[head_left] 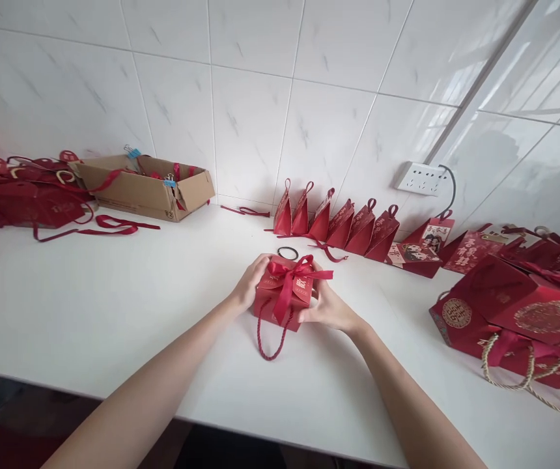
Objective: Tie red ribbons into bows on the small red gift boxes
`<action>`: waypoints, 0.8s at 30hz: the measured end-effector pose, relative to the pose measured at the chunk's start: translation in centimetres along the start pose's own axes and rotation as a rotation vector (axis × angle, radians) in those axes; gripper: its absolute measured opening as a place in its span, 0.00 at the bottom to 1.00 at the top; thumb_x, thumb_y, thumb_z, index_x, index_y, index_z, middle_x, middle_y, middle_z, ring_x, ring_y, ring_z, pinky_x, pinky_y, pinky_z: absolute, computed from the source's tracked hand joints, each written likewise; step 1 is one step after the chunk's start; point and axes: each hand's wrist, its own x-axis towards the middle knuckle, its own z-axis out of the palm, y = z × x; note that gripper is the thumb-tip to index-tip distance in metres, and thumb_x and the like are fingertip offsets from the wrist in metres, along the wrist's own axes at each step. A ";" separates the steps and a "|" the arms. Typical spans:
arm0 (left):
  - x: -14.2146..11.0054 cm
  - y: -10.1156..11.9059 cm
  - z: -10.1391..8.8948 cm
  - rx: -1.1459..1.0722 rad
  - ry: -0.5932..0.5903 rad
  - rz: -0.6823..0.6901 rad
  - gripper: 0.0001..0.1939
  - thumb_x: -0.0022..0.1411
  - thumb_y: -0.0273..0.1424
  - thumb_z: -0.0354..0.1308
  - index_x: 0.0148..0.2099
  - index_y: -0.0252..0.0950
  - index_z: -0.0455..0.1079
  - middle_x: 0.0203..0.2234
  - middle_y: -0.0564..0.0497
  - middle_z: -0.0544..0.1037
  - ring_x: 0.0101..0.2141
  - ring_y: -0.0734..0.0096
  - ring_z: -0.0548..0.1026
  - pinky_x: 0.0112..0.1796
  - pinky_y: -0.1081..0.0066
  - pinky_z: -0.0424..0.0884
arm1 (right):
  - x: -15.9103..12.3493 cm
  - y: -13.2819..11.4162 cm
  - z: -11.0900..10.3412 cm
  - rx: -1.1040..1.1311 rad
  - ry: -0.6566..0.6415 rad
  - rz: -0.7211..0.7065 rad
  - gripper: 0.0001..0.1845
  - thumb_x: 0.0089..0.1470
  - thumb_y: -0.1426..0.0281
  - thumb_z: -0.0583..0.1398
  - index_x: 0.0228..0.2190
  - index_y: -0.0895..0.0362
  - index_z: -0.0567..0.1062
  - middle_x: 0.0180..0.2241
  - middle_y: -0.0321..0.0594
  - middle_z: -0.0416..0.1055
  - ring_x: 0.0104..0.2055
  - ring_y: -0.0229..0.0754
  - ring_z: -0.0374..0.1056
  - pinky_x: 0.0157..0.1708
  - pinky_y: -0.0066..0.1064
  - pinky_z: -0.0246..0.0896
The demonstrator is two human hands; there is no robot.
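A small red gift box with gold lettering sits on the white table in front of me. A red ribbon bow is tied over its top, and a twisted red cord handle hangs down its near side. My left hand wraps the box's left side, its fingertips partly hidden behind it. Against the right side, my right hand grips with thumb and fingers. Just behind the box lies a black ring-shaped band.
A cardboard box with blue binder clips stands at the back left beside piled red boxes. Loose ribbon lies nearby. Several triangular red boxes line the wall. Larger red boxes with rope handles stand right, below a power strip.
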 end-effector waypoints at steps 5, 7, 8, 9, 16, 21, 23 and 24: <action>-0.3 0.5 0.3 0.014 -0.020 0.091 0.28 0.59 0.54 0.45 0.48 0.38 0.63 0.42 0.48 0.75 0.44 0.60 0.72 0.47 0.62 0.66 | 0.1 0.0 0.1 -0.214 0.128 -0.165 0.55 0.40 0.63 0.68 0.62 0.50 0.44 0.56 0.47 0.59 0.57 0.54 0.58 0.56 0.52 0.52; -0.4 1.0 0.2 0.071 -0.020 0.174 0.31 0.57 0.57 0.46 0.50 0.37 0.62 0.44 0.46 0.74 0.45 0.59 0.72 0.48 0.63 0.66 | 0.2 -0.2 0.1 -0.314 0.167 -0.263 0.50 0.38 0.65 0.68 0.59 0.52 0.52 0.56 0.47 0.59 0.56 0.55 0.59 0.55 0.50 0.55; -0.5 1.2 0.1 0.119 -0.012 0.216 0.32 0.56 0.58 0.46 0.50 0.36 0.61 0.45 0.45 0.73 0.46 0.58 0.71 0.48 0.63 0.66 | 0.3 -0.3 0.1 -0.350 0.171 -0.290 0.47 0.37 0.66 0.69 0.57 0.52 0.55 0.55 0.47 0.60 0.55 0.55 0.60 0.54 0.49 0.57; -0.6 1.3 -0.1 0.173 -0.004 0.253 0.33 0.55 0.58 0.46 0.50 0.36 0.61 0.45 0.44 0.73 0.46 0.58 0.71 0.48 0.63 0.65 | 0.3 -0.4 0.1 -0.375 0.170 -0.305 0.44 0.38 0.66 0.69 0.55 0.52 0.57 0.54 0.47 0.61 0.53 0.54 0.61 0.52 0.48 0.59; -0.4 1.0 -0.9 0.454 0.000 0.441 0.31 0.54 0.55 0.51 0.49 0.37 0.57 0.45 0.44 0.66 0.44 0.59 0.70 0.48 0.59 0.65 | 0.0 -0.5 -0.2 -0.269 0.103 -0.260 0.45 0.45 0.60 0.65 0.60 0.48 0.50 0.59 0.46 0.55 0.61 0.53 0.53 0.57 0.52 0.53; -0.6 1.0 -0.7 0.500 -0.014 0.422 0.23 0.58 0.48 0.51 0.48 0.38 0.56 0.44 0.44 0.66 0.44 0.60 0.69 0.47 0.57 0.66 | -0.2 -1.3 -0.2 0.145 0.240 -0.126 0.26 0.56 0.48 0.52 0.49 0.51 0.66 0.55 0.46 0.62 0.53 0.49 0.64 0.50 0.46 0.62; -0.7 1.0 -0.5 0.508 0.002 0.406 0.21 0.58 0.45 0.52 0.47 0.38 0.57 0.44 0.44 0.66 0.44 0.60 0.69 0.47 0.57 0.66 | 0.0 -1.6 -0.2 0.094 0.404 -0.089 0.20 0.55 0.51 0.55 0.40 0.54 0.70 0.50 0.45 0.67 0.45 0.45 0.68 0.45 0.41 0.65; -0.7 1.0 -0.4 0.508 0.018 0.387 0.20 0.58 0.44 0.52 0.47 0.38 0.57 0.44 0.44 0.66 0.44 0.60 0.69 0.47 0.57 0.66 | 0.1 -1.7 -0.3 0.034 0.451 -0.077 0.18 0.54 0.53 0.57 0.35 0.55 0.71 0.47 0.45 0.69 0.43 0.44 0.69 0.43 0.39 0.66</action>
